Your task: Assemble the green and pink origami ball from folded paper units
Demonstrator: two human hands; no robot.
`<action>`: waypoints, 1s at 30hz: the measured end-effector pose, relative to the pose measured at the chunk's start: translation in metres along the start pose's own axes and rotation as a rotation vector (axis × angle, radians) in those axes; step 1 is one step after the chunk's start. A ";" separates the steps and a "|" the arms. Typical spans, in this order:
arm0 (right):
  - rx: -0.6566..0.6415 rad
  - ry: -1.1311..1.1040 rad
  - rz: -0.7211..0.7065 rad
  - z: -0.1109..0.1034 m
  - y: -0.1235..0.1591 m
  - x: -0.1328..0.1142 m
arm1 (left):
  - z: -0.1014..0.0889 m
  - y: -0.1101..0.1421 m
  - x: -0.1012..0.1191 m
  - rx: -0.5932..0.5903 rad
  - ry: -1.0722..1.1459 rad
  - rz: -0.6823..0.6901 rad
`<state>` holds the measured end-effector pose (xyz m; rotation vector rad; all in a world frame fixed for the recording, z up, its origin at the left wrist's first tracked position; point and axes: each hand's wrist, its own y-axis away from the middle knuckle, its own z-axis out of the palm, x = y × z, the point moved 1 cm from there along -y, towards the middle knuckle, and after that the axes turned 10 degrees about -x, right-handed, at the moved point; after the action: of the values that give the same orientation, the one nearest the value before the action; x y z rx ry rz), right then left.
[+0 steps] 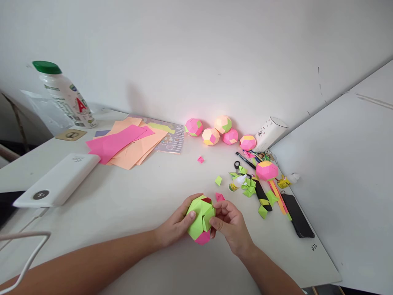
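A folded paper ball [201,217], mostly green with pink and red patches, sits between my two hands just above the white table [138,192]. My left hand [178,223] wraps its left side, thumb pressed on a green flap. My right hand [230,223] pinches its right edge with fingers curled. Small loose folded pieces lie close by: a pink one [220,196], a green one [218,180] and another pink one [200,159].
Several finished paper balls [210,136] stand by the wall, one more [267,170] among green scraps, a glue bottle [238,183], pens and a dark phone [297,215]. Pink and orange sheets [129,143], a white power bank [58,179] and a bottle [66,96] lie left.
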<state>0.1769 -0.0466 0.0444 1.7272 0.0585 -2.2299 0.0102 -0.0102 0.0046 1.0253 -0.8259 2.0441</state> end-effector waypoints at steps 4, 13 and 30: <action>0.055 0.010 -0.020 0.001 0.001 -0.001 | 0.001 0.000 -0.001 -0.026 -0.044 0.039; 0.058 0.032 -0.001 0.005 0.002 -0.002 | -0.001 0.003 -0.003 0.022 -0.248 0.046; 0.040 0.044 0.015 0.010 0.005 -0.005 | -0.005 0.006 -0.008 0.089 -0.483 0.049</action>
<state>0.1703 -0.0523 0.0521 1.7914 0.0111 -2.1974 0.0066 -0.0120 -0.0059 1.5991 -1.0119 1.9100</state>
